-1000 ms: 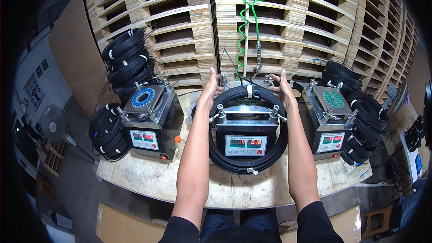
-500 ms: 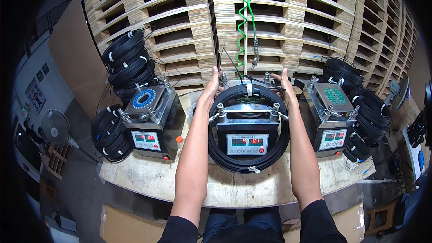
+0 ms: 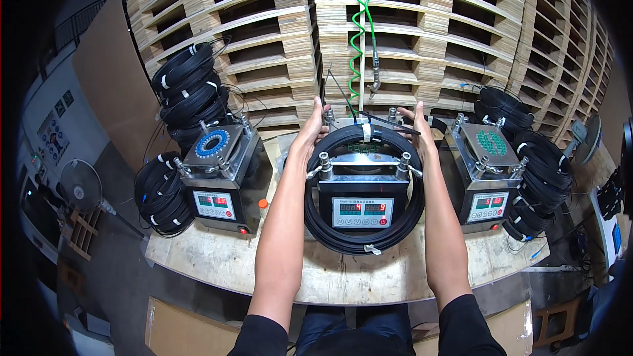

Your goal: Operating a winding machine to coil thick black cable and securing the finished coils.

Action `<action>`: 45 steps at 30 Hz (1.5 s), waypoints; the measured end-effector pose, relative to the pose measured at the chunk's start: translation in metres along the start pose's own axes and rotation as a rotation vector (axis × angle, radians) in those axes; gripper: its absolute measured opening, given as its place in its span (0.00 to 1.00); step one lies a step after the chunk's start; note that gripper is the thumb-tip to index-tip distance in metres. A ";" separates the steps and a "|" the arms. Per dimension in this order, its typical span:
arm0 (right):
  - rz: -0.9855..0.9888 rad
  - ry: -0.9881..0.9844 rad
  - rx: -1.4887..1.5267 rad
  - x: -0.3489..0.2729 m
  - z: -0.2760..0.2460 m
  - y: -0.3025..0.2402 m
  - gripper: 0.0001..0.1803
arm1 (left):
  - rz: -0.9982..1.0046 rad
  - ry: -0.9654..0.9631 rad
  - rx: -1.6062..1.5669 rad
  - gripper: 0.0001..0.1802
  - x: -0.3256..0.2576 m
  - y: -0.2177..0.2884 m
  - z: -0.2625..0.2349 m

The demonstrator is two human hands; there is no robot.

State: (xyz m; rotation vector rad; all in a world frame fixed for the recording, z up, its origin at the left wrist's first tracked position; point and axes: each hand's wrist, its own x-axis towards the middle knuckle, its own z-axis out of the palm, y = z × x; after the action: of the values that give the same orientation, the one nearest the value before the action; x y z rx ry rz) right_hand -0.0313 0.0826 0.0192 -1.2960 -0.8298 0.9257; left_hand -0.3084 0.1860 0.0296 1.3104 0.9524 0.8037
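A coil of black cable (image 3: 364, 240) bound with white ties lies looped around the middle grey machine (image 3: 361, 201) with a red-digit display. My left hand (image 3: 312, 128) grips the coil at its upper left. At the coil's upper right, my right hand (image 3: 418, 128) grips it too. Both hands are at the machine's far side, with my forearms stretched along either side of it.
Two similar machines (image 3: 221, 181) (image 3: 484, 178) stand left and right on the wooden bench (image 3: 343, 277). Stacks of black cable coils (image 3: 188, 89) (image 3: 534, 171) lie beside them. A green spiral hose (image 3: 361, 20) hangs before stacked wooden pallets (image 3: 435, 33). A fan (image 3: 79, 191) stands at left.
Both hands stay on the top of the coil. The view has shifted slightly and the coil sits a little lower around the machine.
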 end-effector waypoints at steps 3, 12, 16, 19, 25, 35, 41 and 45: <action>0.009 0.018 -0.031 0.003 -0.005 0.002 0.51 | -0.018 -0.020 -0.025 0.49 -0.003 0.001 0.007; 0.035 -0.042 -0.060 -0.007 0.000 -0.007 0.50 | 0.008 0.050 0.083 0.50 -0.008 0.004 0.003; 0.051 -0.057 0.004 0.000 -0.004 -0.001 0.50 | 0.028 0.089 0.075 0.51 -0.007 0.003 0.005; 0.021 -0.049 -0.028 0.005 -0.007 0.004 0.51 | 0.017 0.061 0.016 0.50 -0.003 0.002 0.009; -0.001 -0.107 -0.100 0.005 -0.001 0.002 0.50 | 0.013 0.019 -0.019 0.49 0.002 -0.005 -0.008; 0.062 -0.128 -0.006 -0.011 0.008 -0.007 0.48 | -0.038 0.072 -0.019 0.52 0.007 -0.011 -0.014; 0.002 -0.100 -0.004 0.014 -0.010 0.008 0.46 | 0.010 0.097 -0.005 0.52 0.007 -0.007 0.003; 0.023 -0.075 -0.003 0.005 -0.001 0.003 0.46 | -0.001 0.070 -0.011 0.52 0.005 -0.008 -0.005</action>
State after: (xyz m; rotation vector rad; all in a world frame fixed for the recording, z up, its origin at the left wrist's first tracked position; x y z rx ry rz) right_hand -0.0288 0.0864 0.0157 -1.2823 -0.8761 0.9972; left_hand -0.3110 0.1920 0.0211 1.2793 1.0025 0.8569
